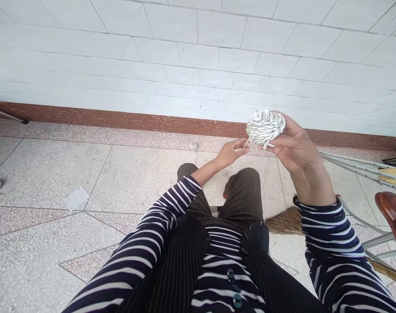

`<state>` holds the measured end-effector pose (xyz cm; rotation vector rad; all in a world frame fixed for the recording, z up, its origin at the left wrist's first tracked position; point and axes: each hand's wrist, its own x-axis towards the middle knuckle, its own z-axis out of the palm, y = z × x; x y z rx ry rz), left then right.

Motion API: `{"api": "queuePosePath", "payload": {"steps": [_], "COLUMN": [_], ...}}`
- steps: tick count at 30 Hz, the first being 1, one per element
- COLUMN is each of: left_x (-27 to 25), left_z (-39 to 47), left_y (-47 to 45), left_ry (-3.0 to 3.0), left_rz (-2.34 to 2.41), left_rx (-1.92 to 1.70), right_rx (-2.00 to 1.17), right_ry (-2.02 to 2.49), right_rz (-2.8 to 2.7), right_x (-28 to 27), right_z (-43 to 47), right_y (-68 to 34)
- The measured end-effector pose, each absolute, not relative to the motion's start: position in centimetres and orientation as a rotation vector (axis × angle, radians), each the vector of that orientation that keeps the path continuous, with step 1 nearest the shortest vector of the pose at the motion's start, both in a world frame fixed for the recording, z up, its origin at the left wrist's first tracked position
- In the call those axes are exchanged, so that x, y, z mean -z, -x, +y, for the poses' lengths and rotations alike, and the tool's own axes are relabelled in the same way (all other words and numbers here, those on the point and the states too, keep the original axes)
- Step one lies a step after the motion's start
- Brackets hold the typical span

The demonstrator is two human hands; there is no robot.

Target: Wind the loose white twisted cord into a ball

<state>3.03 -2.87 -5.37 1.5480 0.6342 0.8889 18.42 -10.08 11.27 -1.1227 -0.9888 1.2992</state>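
1. The bundle of white cord is at 2 o'clock from the middle of the view, held up in the air, with the brown skirting behind it
2. The right grip is grasping that bundle from its 4 o'clock side, thumb on the near face, the other fingers partly hidden behind
3. Measured from the right palm, the bundle lies at 10 o'clock, out at the fingertips rather than deep in the hand; loops of cord show at its 12 o'clock end, wound strands below them
4. The left grip has its thumb and forefinger at the bundle's 8 o'clock edge, where a loose strand hangs by the tips; I cannot tell whether they pinch it or are only beside it
5. From the left grip, the bundle is at 2 o'clock
6. Well apart from the bundle, a broom head lies near 6 o'clock, and a white paper on the floor between 8 and 9 o'clock
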Motion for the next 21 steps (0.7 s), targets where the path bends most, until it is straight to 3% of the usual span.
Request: {"api": "queuePosePath", "payload": {"steps": [5,10,21], "left_x": [1.3,0.2,7.0], "left_z": [-2.8,-2.6,-2.7], "left_y": [-3.7,-1.7,4.0], "left_ry": [-1.505,-1.679,-1.938], "left_rz": [0.587,0.559,0.786], "left_rx": [-1.096,-0.951,-0.479], "right_rx": [-1.333,-1.309,-1.066], "right_ry": [1.175,1.146,0.888], "right_rz": [-0.991,-0.89,-0.772], "right_x": [-10.9,-10.3,-15.6], "right_z": [-9.2,-9.4,-9.2], "right_y": [-19.2,-20.0,-21.3]}}
